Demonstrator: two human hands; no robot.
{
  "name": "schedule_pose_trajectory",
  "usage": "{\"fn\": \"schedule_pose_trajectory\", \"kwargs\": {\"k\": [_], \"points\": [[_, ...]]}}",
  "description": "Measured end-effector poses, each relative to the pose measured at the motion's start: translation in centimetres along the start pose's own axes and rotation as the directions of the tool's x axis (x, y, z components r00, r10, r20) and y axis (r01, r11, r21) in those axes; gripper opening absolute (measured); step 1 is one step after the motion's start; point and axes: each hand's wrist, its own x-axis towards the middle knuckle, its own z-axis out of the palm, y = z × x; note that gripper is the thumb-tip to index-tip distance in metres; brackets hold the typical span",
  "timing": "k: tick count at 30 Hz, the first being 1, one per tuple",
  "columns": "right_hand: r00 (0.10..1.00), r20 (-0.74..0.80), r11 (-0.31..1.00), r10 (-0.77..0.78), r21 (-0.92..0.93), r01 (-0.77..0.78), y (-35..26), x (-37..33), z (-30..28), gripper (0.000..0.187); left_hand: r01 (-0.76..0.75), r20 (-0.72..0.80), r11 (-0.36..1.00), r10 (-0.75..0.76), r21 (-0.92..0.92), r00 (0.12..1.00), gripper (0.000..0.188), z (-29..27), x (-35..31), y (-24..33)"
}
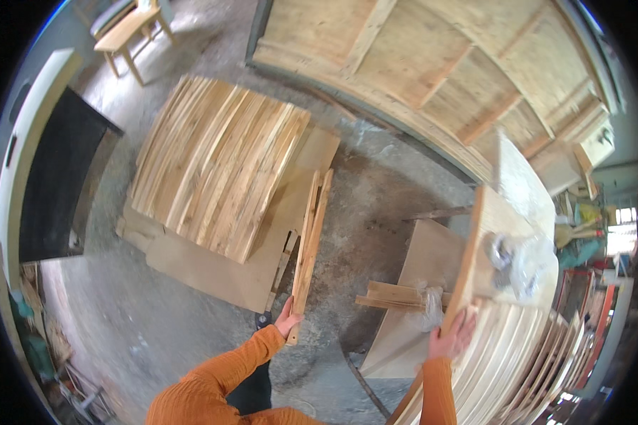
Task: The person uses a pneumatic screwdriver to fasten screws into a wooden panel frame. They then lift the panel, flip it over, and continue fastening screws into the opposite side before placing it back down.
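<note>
Left hand [288,320] closed around two slats [308,262], right hand [454,336] spread on a board [466,262].

At lower centre I see the slats' near end inside the left fingers, a short tip showing below them, the rest running up to mid-frame with a narrow gap between; at lower right the right fingers lie open over the board's near end, beside upright strips [500,358]. A clear bag [523,268] sits at right; any print on it is too blurred for me to read. Left of centre, a pile [220,163] of wood rests on a brown sheet [213,265]; a framed panel [411,53] leans at upper right, and a bench [129,30] stands at upper left.
</note>
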Motion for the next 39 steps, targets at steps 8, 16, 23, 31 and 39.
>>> {"fn": "schedule_pose_trajectory", "kwargs": {"k": [8, 16, 23, 31, 39], "points": [[0.966, 0.148, 0.906, -0.213, 0.399, 0.139, -3.4, -5.1, -5.6, 0.061, -0.261, 0.207, 0.897, 0.196, 0.357, 0.958, 0.09, 1.4, -16.6, 4.5], [0.794, 0.297, -0.46, -0.53, 0.686, -0.563, -12.1, -13.2, -9.8, 0.035, -0.461, 0.376, 0.73, 0.294, 0.506, 0.879, 0.072, 13.8, -22.3, 12.0], [0.983, 0.163, -0.834, -0.086, 0.528, -0.16, 2.6, -9.0, -12.6, 0.022, -0.783, 0.486, 0.507, 0.615, 0.359, 0.621, 0.046, 29.6, -20.7, 11.0], [0.781, 0.237, -0.165, 0.578, 0.971, -0.173, 24.5, -21.1, -10.2, 0.036, -0.676, 0.699, 0.616, 0.27, 0.404, 0.663, 0.044, 39.8, -15.7, 6.5], [0.208, 0.494, -0.518, 0.845, 0.852, 0.081, 38.7, -36.1, -1.8, 0.033, -0.929, 0.929, 0.089, 0.057, 0.36, 0.366, 0.051, 52.7, -11.5, -4.1]]}}
